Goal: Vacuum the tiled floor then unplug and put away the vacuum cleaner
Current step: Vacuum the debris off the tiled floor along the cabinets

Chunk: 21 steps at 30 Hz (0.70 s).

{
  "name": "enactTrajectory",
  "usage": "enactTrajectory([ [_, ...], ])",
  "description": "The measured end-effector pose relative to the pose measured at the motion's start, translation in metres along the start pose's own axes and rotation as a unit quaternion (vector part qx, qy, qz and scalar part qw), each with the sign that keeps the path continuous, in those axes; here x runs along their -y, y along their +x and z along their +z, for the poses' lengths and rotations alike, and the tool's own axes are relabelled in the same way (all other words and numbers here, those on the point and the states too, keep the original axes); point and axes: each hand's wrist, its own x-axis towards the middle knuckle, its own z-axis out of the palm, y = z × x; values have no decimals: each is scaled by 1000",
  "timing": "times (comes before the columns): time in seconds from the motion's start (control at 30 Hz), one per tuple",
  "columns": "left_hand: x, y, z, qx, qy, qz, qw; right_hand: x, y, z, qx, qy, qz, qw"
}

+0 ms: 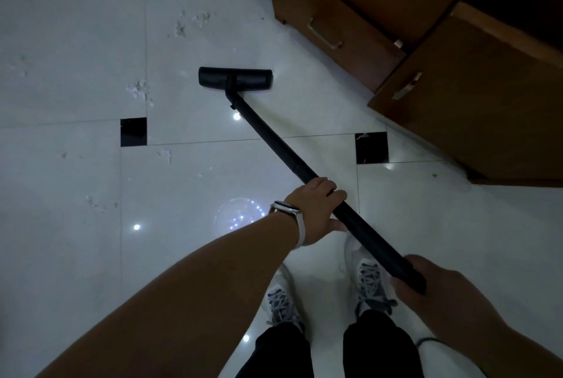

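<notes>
A black vacuum wand (274, 146) runs diagonally from my hands down to its flat black floor head (236, 78), which rests on the glossy white tiled floor (76, 42). My left hand (316, 210), with a white watch on the wrist, grips the wand around its middle. Lower on the right, my right hand (426, 283) holds the wand's upper end. Small pale scraps of debris (138, 91) lie scattered on the tiles left of the head and further away. The vacuum's body and plug are out of view.
Brown wooden cabinets with metal handles (441, 88) stand along the right, close to the floor head. Small black inset tiles (133, 132) mark the tile corners. My feet in white sneakers (281, 301) stand below the hands.
</notes>
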Motion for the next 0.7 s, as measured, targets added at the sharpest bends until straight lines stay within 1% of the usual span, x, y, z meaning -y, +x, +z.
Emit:
enactTrajectory([
  [0.33, 6, 53, -34, 8, 17, -1, 1000, -1, 34, -44, -17, 29, -15, 999],
  [0.5, 13, 73, -52, 5, 25, 1, 1000, 7, 48, -57, -48, 30, -25, 998],
  [0.7, 24, 74, -60, 0, 33, -7, 999, 15, 59, -63, -39, 32, -40, 998],
])
